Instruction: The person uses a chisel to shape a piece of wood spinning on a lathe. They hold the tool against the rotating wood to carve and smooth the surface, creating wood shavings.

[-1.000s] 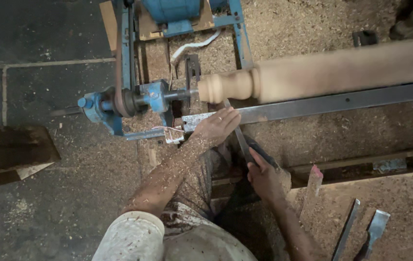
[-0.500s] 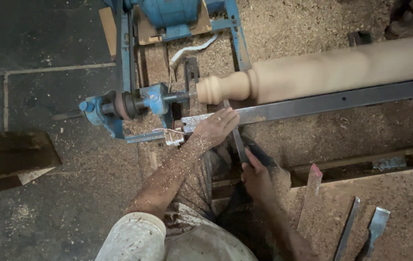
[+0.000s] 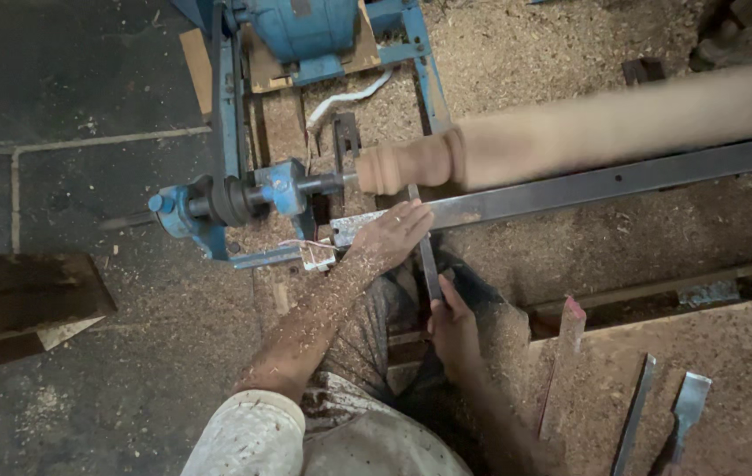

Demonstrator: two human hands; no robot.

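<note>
A long pale wooden spindle [image 3: 570, 132] is mounted on a blue lathe [image 3: 235, 198] and looks blurred from spinning. A grey steel tool rest bar [image 3: 622, 181] runs along its near side. My left hand [image 3: 389, 234] lies flat on the bar's left end, fingers pressing a long metal chisel [image 3: 427, 256] against it. The chisel's tip meets the rounded left end of the spindle. My right hand [image 3: 453, 326] grips the chisel's lower handle end, close to my body. My forearm is dusted with wood chips.
Sawdust covers the floor around the lathe. Two loose chisels [image 3: 662, 419] lie on a sawdust-covered board at lower right, beside a red-tipped wooden piece [image 3: 565, 330]. A dark wooden plank [image 3: 14, 300] lies at left on the stone floor. A blue motor [image 3: 301, 26] sits at the top.
Both hands hold the same grip on the chisel against the bar. The view has shifted slightly; the right hand has edged a little closer to the bar.
</note>
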